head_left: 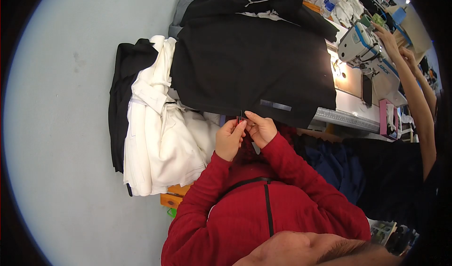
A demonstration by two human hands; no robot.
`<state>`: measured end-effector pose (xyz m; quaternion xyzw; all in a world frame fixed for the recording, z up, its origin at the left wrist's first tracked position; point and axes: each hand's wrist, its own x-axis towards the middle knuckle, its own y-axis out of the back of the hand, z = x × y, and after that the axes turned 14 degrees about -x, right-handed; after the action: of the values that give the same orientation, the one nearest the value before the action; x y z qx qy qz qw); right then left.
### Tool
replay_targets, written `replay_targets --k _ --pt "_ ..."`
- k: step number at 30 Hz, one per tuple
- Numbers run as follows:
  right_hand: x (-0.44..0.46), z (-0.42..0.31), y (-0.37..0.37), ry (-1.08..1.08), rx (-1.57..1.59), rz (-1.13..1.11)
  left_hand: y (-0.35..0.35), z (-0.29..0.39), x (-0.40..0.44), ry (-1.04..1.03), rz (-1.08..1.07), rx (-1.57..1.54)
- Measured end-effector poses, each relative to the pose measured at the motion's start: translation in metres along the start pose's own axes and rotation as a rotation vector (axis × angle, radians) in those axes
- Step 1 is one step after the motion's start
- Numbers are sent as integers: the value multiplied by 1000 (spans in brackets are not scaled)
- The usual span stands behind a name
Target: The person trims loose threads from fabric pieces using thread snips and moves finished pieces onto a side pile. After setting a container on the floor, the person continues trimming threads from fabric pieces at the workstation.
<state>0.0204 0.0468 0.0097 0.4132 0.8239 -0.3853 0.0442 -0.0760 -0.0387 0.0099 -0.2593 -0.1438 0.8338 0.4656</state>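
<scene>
Black fabric (254, 63) is spread in front of me, its near edge just beyond my fingers. A grey-blue strip (275, 105) lies on it close to that edge. My left hand (229, 139) is closed, pinching a slim dark-and-red item (239, 118) that stands up between the fingertips; its exact kind is too small to tell. My right hand (261, 129) is closed right beside it, thumb and forefinger together at the cloth's edge; what they pinch is hidden. Below the hands shows a small pale piece (255, 147).
White fabric pieces (155, 139) and a black piece (123, 101) hang at the left. To the right are a sewing machine (365, 44) with its lamp lit, a ruler strip (346, 118) and a pink box (388, 120). Another person's arm (419, 96) reaches in there.
</scene>
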Motion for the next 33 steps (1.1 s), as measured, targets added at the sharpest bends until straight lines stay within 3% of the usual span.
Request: replay_targets --k 20,23,24,27,33 --pt "2 -3 5 27 13 61 0 0 -2 21 -67 42" --pt "0 -20 5 135 42 117 8 -3 -1 -124 -91 16" --pt "4 -23 17 153 34 129 15 -3 6 -213 -1 92" --pt "0 -42 33 294 1 151 27 23 18 -21 204 -333" --pt "-16 -64 43 412 -88 221 23 10 46 42 247 -495"
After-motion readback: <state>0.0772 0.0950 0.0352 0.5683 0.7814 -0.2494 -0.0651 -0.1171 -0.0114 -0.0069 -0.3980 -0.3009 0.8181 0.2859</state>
